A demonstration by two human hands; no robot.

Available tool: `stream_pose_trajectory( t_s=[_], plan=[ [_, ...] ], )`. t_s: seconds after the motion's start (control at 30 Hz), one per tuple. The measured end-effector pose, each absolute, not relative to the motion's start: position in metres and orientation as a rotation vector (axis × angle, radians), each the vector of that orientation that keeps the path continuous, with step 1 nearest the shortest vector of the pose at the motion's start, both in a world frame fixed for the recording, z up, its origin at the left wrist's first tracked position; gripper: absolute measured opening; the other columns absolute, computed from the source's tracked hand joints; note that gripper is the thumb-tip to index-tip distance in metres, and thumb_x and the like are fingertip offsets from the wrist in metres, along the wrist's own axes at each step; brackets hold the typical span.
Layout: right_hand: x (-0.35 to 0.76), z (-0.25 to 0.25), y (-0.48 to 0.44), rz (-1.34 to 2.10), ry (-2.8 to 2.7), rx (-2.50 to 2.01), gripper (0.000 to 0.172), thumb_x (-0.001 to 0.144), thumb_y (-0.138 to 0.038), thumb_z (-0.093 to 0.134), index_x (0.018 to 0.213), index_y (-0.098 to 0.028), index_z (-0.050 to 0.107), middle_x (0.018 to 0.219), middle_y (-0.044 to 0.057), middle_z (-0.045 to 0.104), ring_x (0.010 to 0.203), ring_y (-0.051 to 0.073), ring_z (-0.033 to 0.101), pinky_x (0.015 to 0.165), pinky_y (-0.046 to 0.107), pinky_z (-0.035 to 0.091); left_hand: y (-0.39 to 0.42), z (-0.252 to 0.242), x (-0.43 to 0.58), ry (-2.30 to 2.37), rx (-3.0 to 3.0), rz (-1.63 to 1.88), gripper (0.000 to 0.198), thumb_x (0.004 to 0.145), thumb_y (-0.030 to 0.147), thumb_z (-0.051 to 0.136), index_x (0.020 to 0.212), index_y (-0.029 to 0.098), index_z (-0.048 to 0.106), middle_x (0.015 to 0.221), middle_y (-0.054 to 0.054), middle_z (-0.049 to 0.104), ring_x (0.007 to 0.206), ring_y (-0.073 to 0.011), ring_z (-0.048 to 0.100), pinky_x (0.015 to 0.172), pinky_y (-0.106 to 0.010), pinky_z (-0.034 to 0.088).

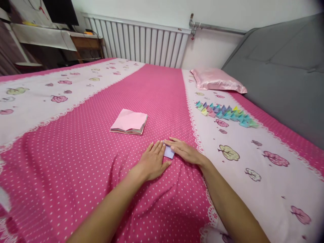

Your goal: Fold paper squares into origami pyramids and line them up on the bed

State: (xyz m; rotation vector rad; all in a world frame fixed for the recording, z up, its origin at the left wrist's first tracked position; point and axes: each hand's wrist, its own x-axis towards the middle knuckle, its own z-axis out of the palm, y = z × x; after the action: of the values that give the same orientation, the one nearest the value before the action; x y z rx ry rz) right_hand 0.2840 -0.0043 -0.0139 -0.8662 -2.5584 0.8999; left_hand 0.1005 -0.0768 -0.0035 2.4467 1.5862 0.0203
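A small lavender sheet of folded paper lies on the pink dotted bedspread, between my two hands. My left hand rests flat with its fingers stretched out, their tips at the paper's left edge and the thumb below it. From the other side my right hand reaches over, fingers extended, covering the paper's upper right part. Part of the paper is hidden under the fingers. Beyond my left hand sits a stack of square paper, pink on top with several colours showing at the edges.
On the right, several small folded paper pieces in blue, purple, green and yellow stand in rows. A pink pillow lies by the grey headboard. Behind the bed are a white radiator and a desk with a monitor.
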Motion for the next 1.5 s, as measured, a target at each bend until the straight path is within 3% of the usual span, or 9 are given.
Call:
stream_pose_trajectory(
  t_s=[0.1,0.23,0.6,0.8,1.0,1.13,1.23,1.37,1.5],
  plan=[
    [0.276,-0.016,-0.011,0.796,-2.643,-1.002,0.05,0.092,-0.044,0.025,0.138,-0.025,0.03,0.145,0.001,0.03,0.137,0.024,0.013,0.107,0.053,0.017,-0.083,-0.004,0.108,1.649,2.413,-0.015,0.079,0.085,0.059,0.013,0.14,0.002,0.017,0.147,-0.016,0.012,0.136,-0.0257,0.005,0.111,-0.043,0.005],
    [0.267,-0.019,-0.018,0.605,-2.775,-1.051,0.055,0.092,-0.047,0.02,0.142,-0.023,0.019,0.149,0.0,0.018,0.138,0.023,0.004,0.11,0.049,0.01,-0.089,-0.002,0.115,1.706,2.378,-0.097,0.082,0.083,0.062,0.016,0.14,0.002,0.017,0.147,-0.016,0.01,0.136,-0.0265,0.003,0.111,-0.044,0.002],
    [0.266,-0.008,-0.026,0.611,-2.932,-1.303,0.068,0.088,-0.054,0.023,0.143,-0.019,0.003,0.15,0.003,0.0,0.137,0.026,-0.007,0.109,0.051,0.0,-0.096,0.016,0.115,1.647,2.332,-0.208,0.078,0.082,0.06,0.028,0.139,0.006,0.024,0.145,-0.02,0.018,0.136,-0.0293,0.008,0.109,-0.047,0.005],
    [0.271,-0.006,-0.027,0.676,-2.947,-1.329,0.077,0.085,-0.059,0.024,0.143,-0.015,0.0,0.15,0.006,-0.005,0.136,0.026,-0.009,0.109,0.05,-0.002,-0.095,0.024,0.112,1.643,2.367,-0.167,0.066,0.083,0.052,0.038,0.131,0.008,0.041,0.138,-0.023,0.035,0.131,-0.0317,0.026,0.106,-0.048,0.018],
    [0.294,0.002,-0.014,0.922,-2.975,-1.162,0.094,0.075,-0.07,0.037,0.143,-0.016,0.002,0.15,0.008,-0.006,0.136,0.027,-0.009,0.111,0.045,0.0,-0.083,0.022,0.106,1.672,2.482,0.012,0.036,0.087,0.035,0.04,0.087,0.012,0.067,0.093,-0.016,0.066,0.097,-0.0257,0.058,0.089,-0.038,0.039],
    [0.31,0.004,-0.003,1.124,-2.843,-1.027,0.087,0.076,-0.063,0.048,0.143,-0.021,0.011,0.15,0.005,0.001,0.137,0.025,-0.003,0.111,0.045,0.003,-0.074,0.015,0.099,1.728,2.413,0.181,0.026,0.085,0.027,0.044,0.082,0.014,0.066,0.082,-0.012,0.065,0.081,-0.0213,0.06,0.074,-0.031,0.043],
    [0.314,0.003,0.002,1.214,-2.606,-0.908,0.072,0.078,-0.052,0.053,0.139,-0.027,0.025,0.148,0.003,0.02,0.137,0.022,0.013,0.111,0.043,0.012,-0.07,0.012,0.094,1.683,2.395,0.321,0.02,0.084,0.025,0.047,0.082,0.016,0.064,0.079,-0.007,0.063,0.075,-0.0176,0.058,0.07,-0.027,0.042],
    [0.311,0.0,0.004,1.267,-2.327,-0.879,0.054,0.079,-0.042,0.057,0.13,-0.027,0.043,0.138,0.003,0.042,0.128,0.022,0.035,0.108,0.043,0.024,-0.067,0.011,0.09,1.638,2.39,0.358,0.019,0.084,0.023,0.047,0.08,0.017,0.065,0.077,-0.006,0.062,0.072,-0.0159,0.056,0.068,-0.025,0.04],
    [0.309,-0.003,0.005,1.272,-2.271,-0.887,0.04,0.079,-0.037,0.058,0.117,-0.023,0.058,0.131,0.006,0.05,0.123,0.022,0.043,0.105,0.042,0.029,-0.066,0.01,0.089,1.615,2.374,0.371,0.02,0.084,0.024,0.047,0.083,0.018,0.066,0.078,-0.005,0.061,0.074,-0.016,0.056,0.069,-0.025,0.04]
  ],
)
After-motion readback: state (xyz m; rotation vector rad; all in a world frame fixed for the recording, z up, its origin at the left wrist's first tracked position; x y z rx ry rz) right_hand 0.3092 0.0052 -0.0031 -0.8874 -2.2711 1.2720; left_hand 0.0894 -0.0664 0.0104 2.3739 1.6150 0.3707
